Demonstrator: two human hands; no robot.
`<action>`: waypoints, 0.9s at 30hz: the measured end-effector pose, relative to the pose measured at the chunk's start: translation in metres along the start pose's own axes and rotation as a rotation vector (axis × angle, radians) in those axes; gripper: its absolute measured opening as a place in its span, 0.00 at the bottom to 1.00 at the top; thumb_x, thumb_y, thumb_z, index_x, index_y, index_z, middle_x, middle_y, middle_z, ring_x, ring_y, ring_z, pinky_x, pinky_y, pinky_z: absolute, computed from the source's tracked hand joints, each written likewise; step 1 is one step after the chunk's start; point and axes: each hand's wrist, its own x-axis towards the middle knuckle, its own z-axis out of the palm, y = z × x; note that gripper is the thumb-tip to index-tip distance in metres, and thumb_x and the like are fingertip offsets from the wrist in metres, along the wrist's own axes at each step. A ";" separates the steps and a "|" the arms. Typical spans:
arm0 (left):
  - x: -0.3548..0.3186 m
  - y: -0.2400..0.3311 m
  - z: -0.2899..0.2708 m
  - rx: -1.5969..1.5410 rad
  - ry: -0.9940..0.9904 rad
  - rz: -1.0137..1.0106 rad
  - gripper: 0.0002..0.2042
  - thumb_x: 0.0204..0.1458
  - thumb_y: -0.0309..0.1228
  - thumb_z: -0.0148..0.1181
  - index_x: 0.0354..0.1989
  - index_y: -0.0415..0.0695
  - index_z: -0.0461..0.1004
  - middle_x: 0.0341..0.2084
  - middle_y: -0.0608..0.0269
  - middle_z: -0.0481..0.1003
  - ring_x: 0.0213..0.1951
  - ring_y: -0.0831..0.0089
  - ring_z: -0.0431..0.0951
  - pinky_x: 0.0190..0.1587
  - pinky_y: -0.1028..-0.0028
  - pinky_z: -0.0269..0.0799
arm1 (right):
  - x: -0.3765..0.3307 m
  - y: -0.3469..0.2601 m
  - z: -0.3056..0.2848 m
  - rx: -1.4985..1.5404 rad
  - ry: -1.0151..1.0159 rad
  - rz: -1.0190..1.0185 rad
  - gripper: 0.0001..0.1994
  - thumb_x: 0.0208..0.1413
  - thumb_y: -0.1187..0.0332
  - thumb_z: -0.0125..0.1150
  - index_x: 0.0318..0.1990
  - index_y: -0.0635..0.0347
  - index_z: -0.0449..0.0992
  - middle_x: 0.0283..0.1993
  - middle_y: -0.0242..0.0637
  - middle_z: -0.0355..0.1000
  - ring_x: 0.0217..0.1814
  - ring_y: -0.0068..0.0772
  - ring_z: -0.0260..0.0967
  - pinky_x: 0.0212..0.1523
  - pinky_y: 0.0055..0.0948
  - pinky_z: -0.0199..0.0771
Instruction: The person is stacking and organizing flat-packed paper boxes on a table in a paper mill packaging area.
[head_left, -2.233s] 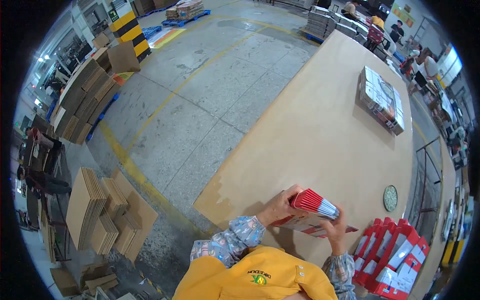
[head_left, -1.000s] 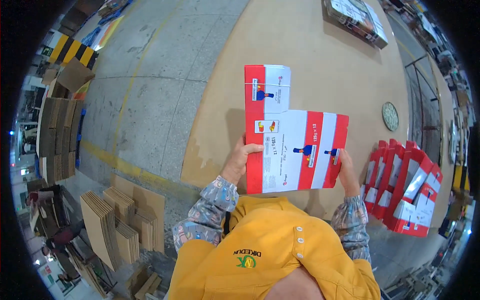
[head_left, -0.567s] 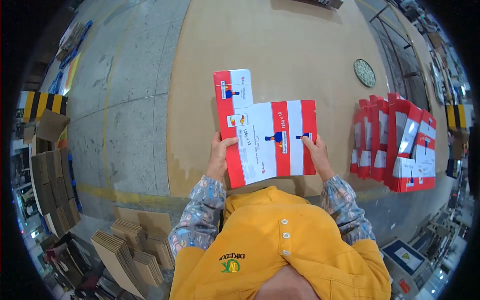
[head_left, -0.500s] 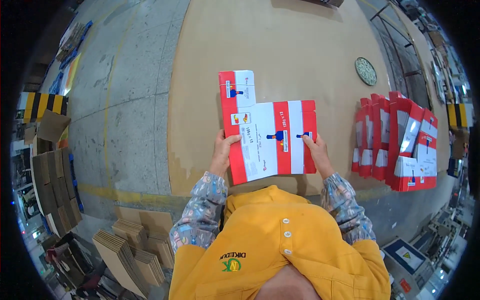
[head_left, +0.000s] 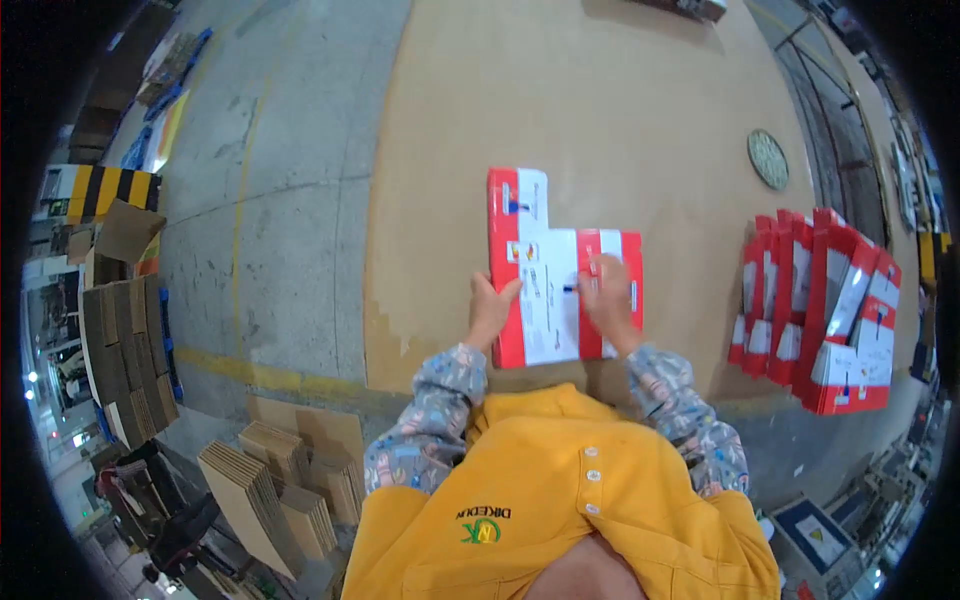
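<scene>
A flat, folded carton [head_left: 548,310] in red and white, with a narrow flap standing out at its upper left, lies over the tan table near my body. My left hand [head_left: 488,308] grips its left edge, thumb on the printed face and the other fingers mostly out of sight. Over the right part of the carton is my right hand [head_left: 608,305], its fingers bent at the printed face and smeared by motion. Whether those fingers hold anything is not visible.
Several red and white folded cartons [head_left: 850,330] lie in an overlapping row on the tan table [head_left: 450,120] at right. Behind them is a round patterned disc [head_left: 768,160]. Brown cardboard stacks [head_left: 245,500] stand on the floor at lower left.
My right hand has left the carton's right edge and moved left over its printed face. My left hand still grips the left edge. The whole view has shifted slightly.
</scene>
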 end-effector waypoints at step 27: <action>-0.311 -0.141 -0.008 -0.024 -0.141 -0.158 0.28 0.43 0.46 0.66 0.50 0.44 0.66 0.44 0.45 0.71 0.46 0.51 0.73 0.45 0.60 0.69 | -0.205 -0.130 0.004 0.369 -0.741 -0.228 0.08 0.48 0.63 0.58 0.27 0.57 0.71 0.27 0.41 0.67 0.30 0.40 0.66 0.35 0.38 0.63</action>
